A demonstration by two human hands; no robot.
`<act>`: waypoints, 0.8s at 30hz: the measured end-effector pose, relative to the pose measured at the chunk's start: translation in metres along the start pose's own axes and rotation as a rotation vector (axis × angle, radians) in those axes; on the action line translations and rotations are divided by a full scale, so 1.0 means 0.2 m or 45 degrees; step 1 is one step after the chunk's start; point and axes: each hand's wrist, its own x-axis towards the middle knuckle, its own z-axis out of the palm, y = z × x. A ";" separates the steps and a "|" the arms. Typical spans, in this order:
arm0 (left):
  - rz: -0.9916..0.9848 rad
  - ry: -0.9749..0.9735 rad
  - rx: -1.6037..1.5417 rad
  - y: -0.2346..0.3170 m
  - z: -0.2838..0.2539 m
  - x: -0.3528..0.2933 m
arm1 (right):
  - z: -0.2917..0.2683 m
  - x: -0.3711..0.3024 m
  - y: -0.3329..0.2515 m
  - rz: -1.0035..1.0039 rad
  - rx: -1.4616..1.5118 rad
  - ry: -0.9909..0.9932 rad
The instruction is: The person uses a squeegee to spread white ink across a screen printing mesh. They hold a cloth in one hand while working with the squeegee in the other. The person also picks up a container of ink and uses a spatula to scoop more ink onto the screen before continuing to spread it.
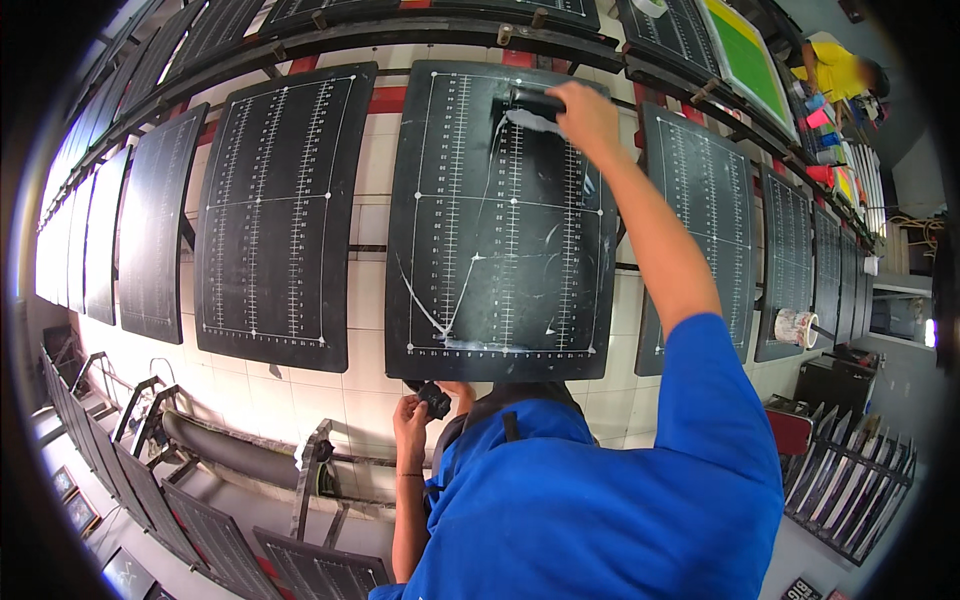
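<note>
Marked boards (275, 225) flank the central board (490, 225) at 9 and 3 o'clock; a white tub (793, 328) is at 4. The dark tool (537, 101) lies at the board's 12 o'clock, gripped by the right hand (587, 118); the left hand (408, 420), at 7, clasps a black object (434, 401).

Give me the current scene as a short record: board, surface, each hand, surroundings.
Board: black board with white ruled scales and dots
Surface: whitish smear beside the tool; thin pale streaks lower down
Right hand: grip closed on a dark tool near the far edge
Left hand: at a small black object by the near edge; held or only touched, unclear
Sides: similar marked boards
Background: another person in yellow, upper right
</note>
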 end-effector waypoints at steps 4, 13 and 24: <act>-0.013 -0.015 0.016 -0.05 -0.04 -0.02 | 0.09 0.06 0.03 0.114 -0.015 -0.084; 0.045 -0.166 0.040 -0.03 0.01 0.05 | -0.21 -0.95 -0.63 -0.008 0.276 -0.170; 0.049 -0.209 0.062 0.01 -0.01 -0.01 | -0.55 -1.66 -0.99 0.025 0.311 -0.175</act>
